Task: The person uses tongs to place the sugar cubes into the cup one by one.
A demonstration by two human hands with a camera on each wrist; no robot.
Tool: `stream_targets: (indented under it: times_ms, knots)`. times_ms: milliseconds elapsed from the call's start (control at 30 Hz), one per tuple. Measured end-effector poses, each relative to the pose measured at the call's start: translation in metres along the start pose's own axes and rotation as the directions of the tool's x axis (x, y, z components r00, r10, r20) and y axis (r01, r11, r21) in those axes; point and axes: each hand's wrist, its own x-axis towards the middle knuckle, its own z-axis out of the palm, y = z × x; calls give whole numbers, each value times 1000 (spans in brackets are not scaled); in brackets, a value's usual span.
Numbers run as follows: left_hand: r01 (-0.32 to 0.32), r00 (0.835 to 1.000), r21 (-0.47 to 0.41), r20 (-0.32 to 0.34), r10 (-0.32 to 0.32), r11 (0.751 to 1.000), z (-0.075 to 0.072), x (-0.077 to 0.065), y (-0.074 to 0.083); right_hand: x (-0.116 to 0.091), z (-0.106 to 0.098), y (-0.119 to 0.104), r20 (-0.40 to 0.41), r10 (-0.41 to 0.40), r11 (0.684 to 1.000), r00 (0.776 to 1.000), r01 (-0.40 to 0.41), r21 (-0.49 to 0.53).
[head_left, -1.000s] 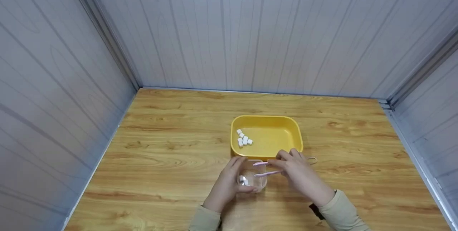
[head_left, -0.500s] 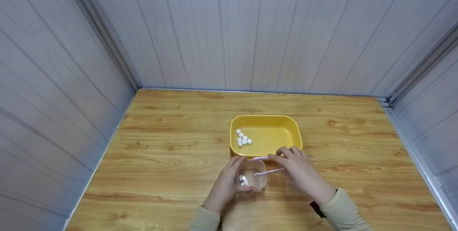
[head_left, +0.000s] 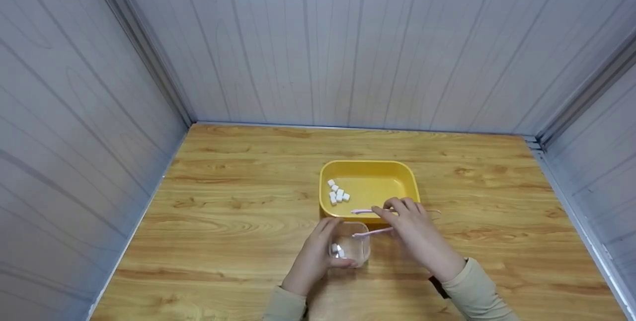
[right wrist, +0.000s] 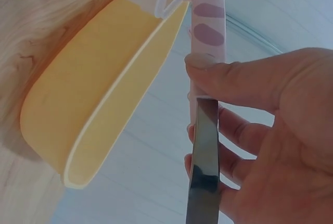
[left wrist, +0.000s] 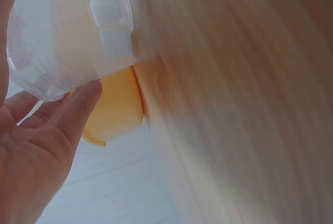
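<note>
My left hand holds a small clear plastic container on the table, fingers and thumb around its sides. A few white cubes lie inside, toward the left; the left wrist view shows the cubes through its wall. In my right hand are tongs with pink tips and a bent metal spring, pinched between thumb and fingers. The tong tips stand apart with nothing between them. One overlaps the container, the other the near rim of the yellow tray. The right wrist view shows the tongs' metal strip close up.
Just beyond the container stands the yellow tray. Several white cubes cluster at its left end. The wood-grain table is bounded by pale panel walls at the back and both sides.
My right hand has shifted away from me with the tongs, from over the container toward the tray. The left hand and container have stayed in place.
</note>
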Motion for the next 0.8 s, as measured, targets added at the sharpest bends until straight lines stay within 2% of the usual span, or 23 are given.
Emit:
stream_targets:
  times_ms: [800]
  knots:
    - [15, 1000, -21, 9, -15, 1000, 0, 1, 0, 20, -8, 8, 21, 53, 997, 998, -52, -52]
